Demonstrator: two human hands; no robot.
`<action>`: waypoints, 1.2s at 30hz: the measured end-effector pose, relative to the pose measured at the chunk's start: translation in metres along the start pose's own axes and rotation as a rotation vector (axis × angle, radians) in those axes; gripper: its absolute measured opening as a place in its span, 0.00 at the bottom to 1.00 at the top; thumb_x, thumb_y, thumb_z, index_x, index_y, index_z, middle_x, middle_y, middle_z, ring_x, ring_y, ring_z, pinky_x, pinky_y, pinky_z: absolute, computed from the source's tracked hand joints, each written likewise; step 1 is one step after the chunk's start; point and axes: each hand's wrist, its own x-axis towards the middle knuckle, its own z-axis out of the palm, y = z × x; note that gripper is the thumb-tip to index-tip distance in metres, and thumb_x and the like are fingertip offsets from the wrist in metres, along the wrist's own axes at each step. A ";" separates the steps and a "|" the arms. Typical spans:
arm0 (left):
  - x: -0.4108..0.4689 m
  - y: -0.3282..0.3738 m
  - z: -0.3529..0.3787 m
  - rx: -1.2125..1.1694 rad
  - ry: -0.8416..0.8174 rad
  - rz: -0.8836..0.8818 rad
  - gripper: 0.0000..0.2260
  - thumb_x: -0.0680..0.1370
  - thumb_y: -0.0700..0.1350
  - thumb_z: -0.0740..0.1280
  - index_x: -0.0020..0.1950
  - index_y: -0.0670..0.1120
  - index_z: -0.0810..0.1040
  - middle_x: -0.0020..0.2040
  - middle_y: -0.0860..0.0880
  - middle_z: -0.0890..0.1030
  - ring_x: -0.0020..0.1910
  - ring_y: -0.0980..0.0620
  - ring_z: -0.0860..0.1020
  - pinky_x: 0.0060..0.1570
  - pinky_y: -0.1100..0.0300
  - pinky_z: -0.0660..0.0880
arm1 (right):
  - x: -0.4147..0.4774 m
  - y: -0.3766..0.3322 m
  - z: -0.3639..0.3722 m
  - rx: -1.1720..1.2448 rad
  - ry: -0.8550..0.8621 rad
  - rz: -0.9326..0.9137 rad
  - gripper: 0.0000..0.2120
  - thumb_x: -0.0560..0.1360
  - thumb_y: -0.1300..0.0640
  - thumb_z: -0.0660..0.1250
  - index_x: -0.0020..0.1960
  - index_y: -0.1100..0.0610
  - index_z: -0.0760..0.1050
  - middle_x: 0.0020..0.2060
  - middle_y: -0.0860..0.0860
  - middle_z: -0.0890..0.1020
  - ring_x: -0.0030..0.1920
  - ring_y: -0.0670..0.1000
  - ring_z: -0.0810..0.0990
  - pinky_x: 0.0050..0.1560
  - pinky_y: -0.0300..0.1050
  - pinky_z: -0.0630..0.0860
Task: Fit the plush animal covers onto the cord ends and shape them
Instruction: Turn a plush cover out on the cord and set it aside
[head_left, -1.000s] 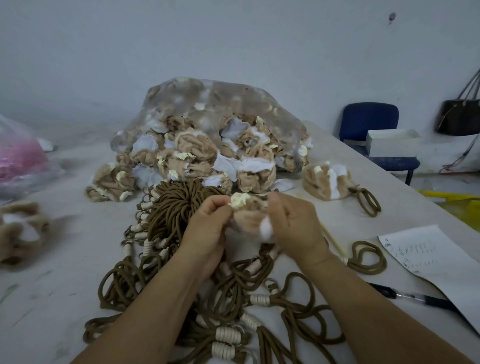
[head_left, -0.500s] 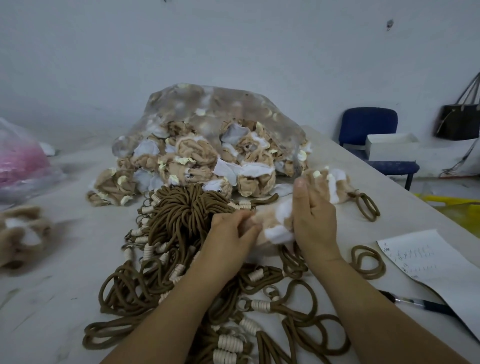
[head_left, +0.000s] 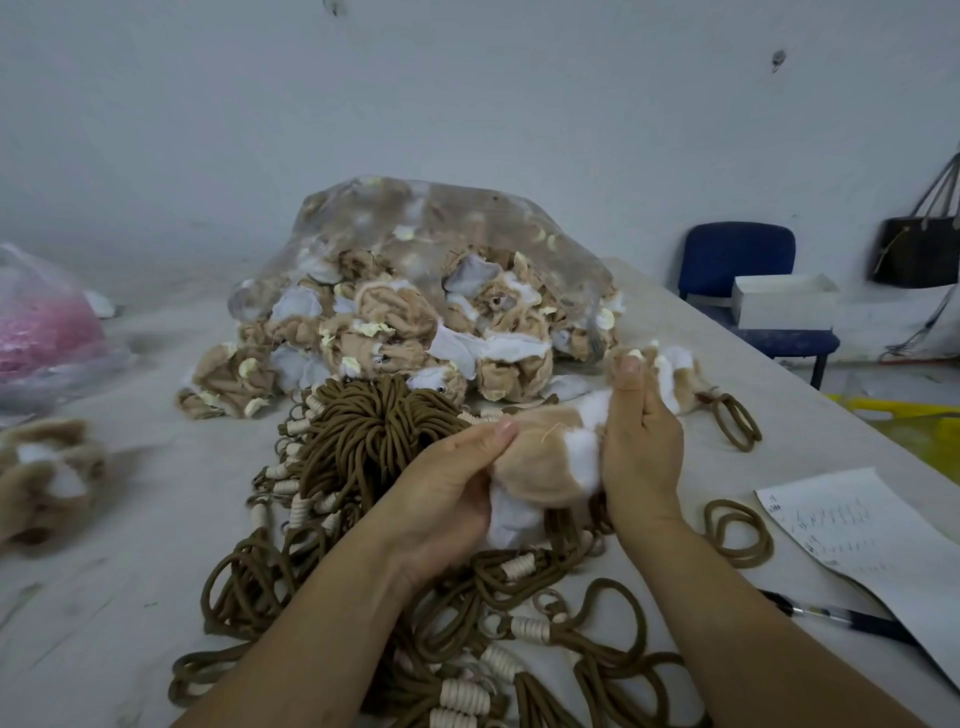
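A tan and white plush cover (head_left: 545, 462) sits between both my hands above a heap of brown cords (head_left: 374, 431) with cream coiled ends. My left hand (head_left: 447, 488) grips its left side, fingers curled round the fabric. My right hand (head_left: 641, 441) holds its right side, thumb raised and fingers wrapped behind. The cord end inside the cover is hidden. A clear bag of several more plush covers (head_left: 415, 312) lies behind the cords.
A finished plush with a cord loop (head_left: 675, 374) lies to the right, another plush (head_left: 47, 473) at the left edge. A loose cord loop (head_left: 737, 530), a sheet of paper (head_left: 857, 540) and a pen (head_left: 852, 621) lie at right. A pink bag (head_left: 47, 332) is far left; a blue chair (head_left: 737, 265) stands beyond the table.
The plush has been pulled wider and turned, showing more tan fabric. My right hand shifted to the right and my left hand moved under the plush's left side.
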 end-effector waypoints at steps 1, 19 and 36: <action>0.001 0.001 -0.001 -0.053 0.025 0.031 0.10 0.76 0.42 0.67 0.55 0.39 0.80 0.52 0.40 0.80 0.52 0.45 0.79 0.61 0.49 0.74 | 0.000 0.000 0.000 0.017 0.001 0.005 0.19 0.80 0.40 0.54 0.37 0.42 0.78 0.28 0.45 0.75 0.32 0.39 0.75 0.34 0.33 0.70; -0.003 -0.002 -0.005 0.570 0.288 0.446 0.17 0.77 0.34 0.66 0.52 0.57 0.81 0.49 0.49 0.84 0.44 0.54 0.83 0.38 0.64 0.78 | -0.015 -0.007 0.007 -0.314 -0.668 -0.430 0.24 0.75 0.35 0.50 0.55 0.49 0.75 0.47 0.41 0.74 0.52 0.42 0.69 0.51 0.37 0.66; -0.001 -0.016 -0.002 1.133 0.440 0.394 0.12 0.79 0.51 0.64 0.36 0.54 0.79 0.28 0.54 0.77 0.24 0.61 0.70 0.26 0.70 0.64 | -0.025 -0.019 0.016 -0.198 -0.365 -0.677 0.28 0.78 0.41 0.50 0.38 0.65 0.72 0.33 0.54 0.74 0.38 0.52 0.71 0.43 0.46 0.68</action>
